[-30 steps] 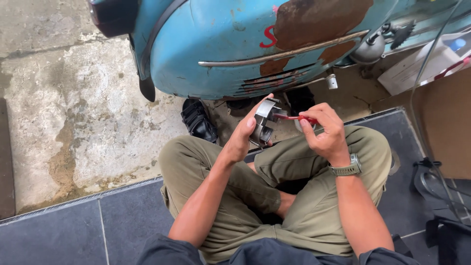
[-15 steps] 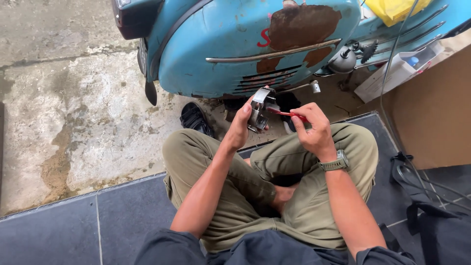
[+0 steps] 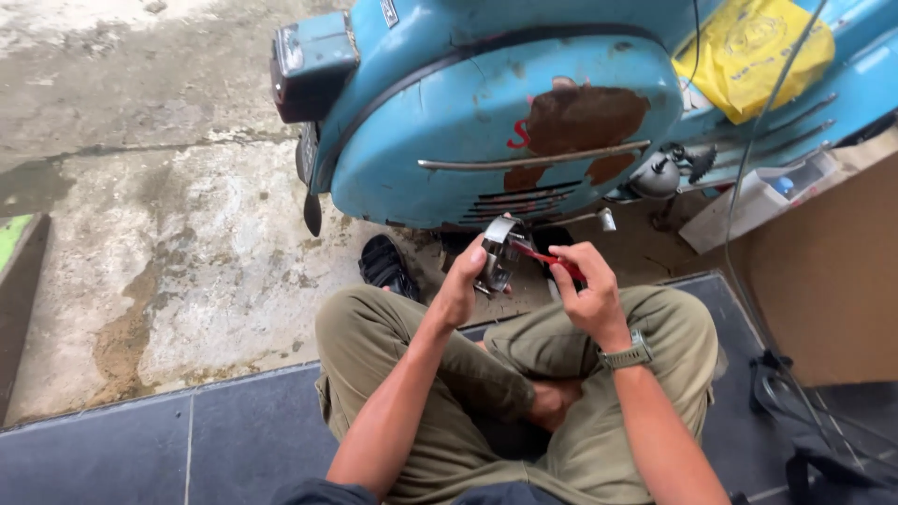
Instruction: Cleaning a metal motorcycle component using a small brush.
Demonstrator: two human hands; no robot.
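Note:
I sit cross-legged on dark tiles beside a blue scooter. My left hand grips a small shiny metal part and holds it up in front of me. My right hand, with a watch on the wrist, holds a red-handled tool whose tip points left into the metal part. Both hands are close together above my knees, just below the scooter's rusty side panel.
A black sandal lies on the concrete by my left knee. A yellow bag rests on the scooter. A brown board stands at the right, with cables on the tiles beside it.
The view has tilted up, showing more of the scooter. My hands stay together on the metal part and the tool, with little change in grip.

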